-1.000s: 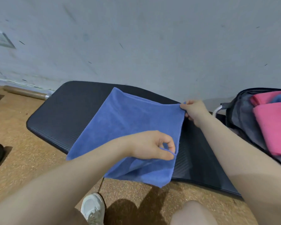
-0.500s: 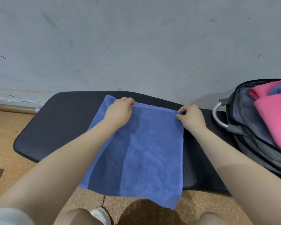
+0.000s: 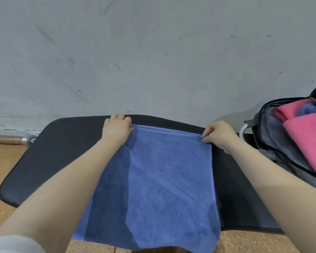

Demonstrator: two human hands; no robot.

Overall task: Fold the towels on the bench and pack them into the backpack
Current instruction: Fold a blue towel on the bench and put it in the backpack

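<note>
**Blue towel held by its far corners across the bench**

The left hand (image 3: pixel 117 129) grips the far left corner of the blue towel (image 3: pixel 153 189), its fingers curled over the edge and its knuckles toward the wall (image 3: pixel 153 52). The right hand (image 3: pixel 220 136) pinches the far right corner between thumb and curled fingers. Between the two grips the far hem runs nearly straight, with a narrow doubled strip of cloth just below it.

From that held edge the towel lies flat on the black padded bench (image 3: pixel 53 161) and runs back toward the person, its near edge hanging past the bench's front rim over the cork-coloured floor (image 3: pixel 0 161). A darker band crosses the cloth on the left-hand side, under the left forearm.

Beyond the right hand, a grey backpack (image 3: pixel 270 143) rests open on the same bench, near the grip but not touching it. Pink folded towels (image 3: pixel 308 143) lie in its open compartment, with a bit of another blue cloth (image 3: pixel 308 109) tucked between them. A curved white tube (image 3: pixel 243 131) shows between the right hand and the backpack.

Out past the left hand, a metal bar (image 3: pixel 11 140) lies along the foot of the wall.
</note>
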